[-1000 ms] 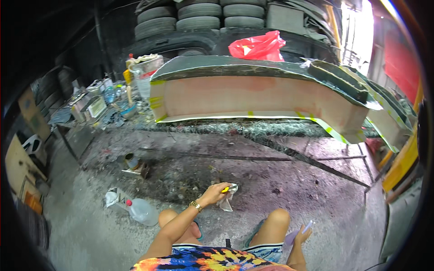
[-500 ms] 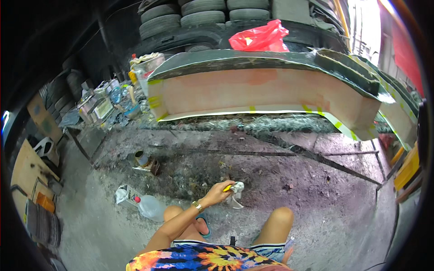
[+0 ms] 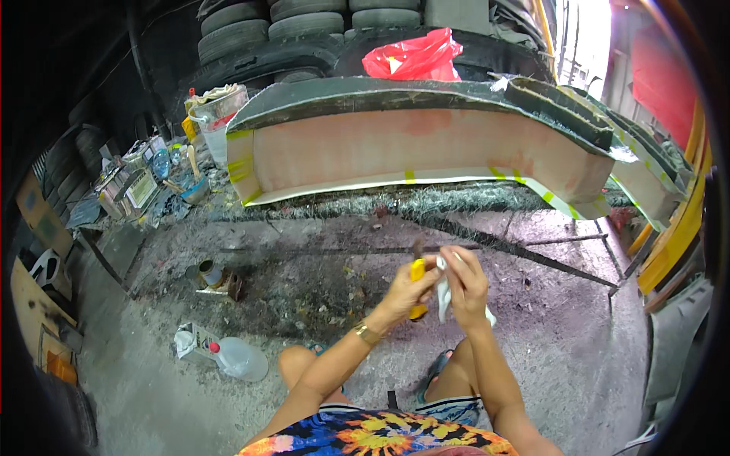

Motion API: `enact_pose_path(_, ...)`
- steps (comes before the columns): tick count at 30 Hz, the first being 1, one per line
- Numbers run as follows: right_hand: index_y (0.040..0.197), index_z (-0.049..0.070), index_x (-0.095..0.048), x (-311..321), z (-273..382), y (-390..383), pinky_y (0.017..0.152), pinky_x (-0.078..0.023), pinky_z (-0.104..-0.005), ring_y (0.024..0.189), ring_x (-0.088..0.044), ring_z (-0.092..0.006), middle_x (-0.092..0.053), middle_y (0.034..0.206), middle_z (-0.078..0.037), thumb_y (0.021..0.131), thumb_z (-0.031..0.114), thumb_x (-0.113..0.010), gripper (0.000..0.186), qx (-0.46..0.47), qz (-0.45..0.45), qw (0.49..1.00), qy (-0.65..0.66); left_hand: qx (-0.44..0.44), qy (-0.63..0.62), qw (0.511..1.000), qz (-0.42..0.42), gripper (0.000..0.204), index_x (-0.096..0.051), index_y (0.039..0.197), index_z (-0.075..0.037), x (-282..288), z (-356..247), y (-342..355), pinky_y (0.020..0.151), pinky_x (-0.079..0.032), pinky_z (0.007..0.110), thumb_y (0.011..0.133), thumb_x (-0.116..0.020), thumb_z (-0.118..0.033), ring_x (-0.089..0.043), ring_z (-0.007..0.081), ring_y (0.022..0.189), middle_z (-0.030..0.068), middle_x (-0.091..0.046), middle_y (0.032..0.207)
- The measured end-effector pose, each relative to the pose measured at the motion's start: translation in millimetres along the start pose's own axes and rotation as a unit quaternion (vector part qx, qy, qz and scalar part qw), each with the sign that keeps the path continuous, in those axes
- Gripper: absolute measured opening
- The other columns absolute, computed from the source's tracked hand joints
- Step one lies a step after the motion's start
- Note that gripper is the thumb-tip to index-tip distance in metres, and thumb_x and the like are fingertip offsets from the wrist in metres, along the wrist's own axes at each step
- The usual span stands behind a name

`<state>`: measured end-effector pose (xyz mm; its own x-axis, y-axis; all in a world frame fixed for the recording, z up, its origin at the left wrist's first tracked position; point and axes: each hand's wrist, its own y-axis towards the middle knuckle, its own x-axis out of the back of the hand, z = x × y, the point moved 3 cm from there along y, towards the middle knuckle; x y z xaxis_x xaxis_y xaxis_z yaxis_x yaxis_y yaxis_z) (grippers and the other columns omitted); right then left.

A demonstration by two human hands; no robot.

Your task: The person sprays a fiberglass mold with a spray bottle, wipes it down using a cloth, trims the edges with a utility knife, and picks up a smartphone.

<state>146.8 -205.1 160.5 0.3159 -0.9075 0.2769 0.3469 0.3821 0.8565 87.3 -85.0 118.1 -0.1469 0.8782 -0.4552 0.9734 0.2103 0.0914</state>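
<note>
Now that the right hand (image 3: 466, 281), pinching limp white cloth (image 3: 443, 299), has risen to the left hand (image 3: 401, 295) gripping a slim yellow-handled tool (image 3: 417, 269), both work before the dark table's (image 3: 334, 207) near edge.

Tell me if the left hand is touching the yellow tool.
Touching: the head view shows the left hand closed around the yellow tool, its ends showing above and below.

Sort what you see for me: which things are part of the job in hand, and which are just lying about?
In use:
yellow-handled tool, in the left hand
white cloth-like piece, in the right hand

Apparently just lying about:
red-capped jug
open can
red plastic bag
stacked tyres
</note>
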Motion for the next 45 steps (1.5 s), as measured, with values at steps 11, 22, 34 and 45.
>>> enact_pose_path(11, 0.1, 0.001, -0.057, -13.9, -101.0, 177.4, 0.084, -0.047, -0.0426, 0.098, -0.056, -0.0358, -0.054, 0.106, -0.017, 0.081, 0.002, -0.065, 0.021, 0.096, -0.185, 0.916, -0.342, -0.02, 0.194, 0.98, -0.048, 0.022, -0.064, 0.111, -0.005, 110.2, -3.6, -57.5, 0.051, -0.034, 0.019, 0.097, -0.058, -0.021, -0.044, 0.0025, 0.056, 0.001, -0.067, 0.081)
enact_pose_path(22, 0.081, 0.007, -0.057, -104.3, -20.4, 213.5, 0.067, -0.05, -0.0426, 0.076, -0.059, -0.0325, -0.056, 0.081, -0.012, 0.076, 0.003, -0.06, 0.007, 0.191, -0.033, 0.948, -0.251, -0.003, 0.168, 0.984, -0.055, 0.02, -0.064, 0.112, -0.003, 129.7, -3.1, -77.6, 0.057, -0.04, 0.02, 0.096, -0.059, -0.014, -0.053, 0.0045, 0.067, 0.0007, -0.064, 0.079)
enact_pose_path(34, 0.082, 0.006, -0.052, -90.3, -22.3, 206.9, 0.066, -0.049, -0.0448, 0.078, -0.058, -0.0371, -0.056, 0.084, -0.015, 0.072, 0.003, -0.062, 0.015, 0.084, -0.03, 0.96, -0.266, 0.004, 0.312, 0.95, 0.016, 0.023, -0.062, 0.11, 0.0, 145.3, -17.1, -60.9, 0.07, -0.047, 0.025, 0.095, -0.06, -0.017, -0.06, 0.0084, 0.077, 0.001, -0.063, 0.083)
enact_pose_path(45, 0.095, 0.007, -0.059, -109.1, -39.2, 206.3, 0.07, -0.05, -0.0462, 0.08, -0.06, -0.038, -0.059, 0.09, -0.016, 0.075, 0.004, -0.061, 0.02, 0.105, -0.064, 0.965, -0.233, 0.075, 0.403, 0.911, 0.04, 0.025, -0.063, 0.106, 0.001, 191.9, 26.1, -59.3, 0.067, -0.048, 0.028, 0.093, -0.063, -0.02, -0.06, 0.0106, 0.069, 0.0031, -0.063, 0.078)
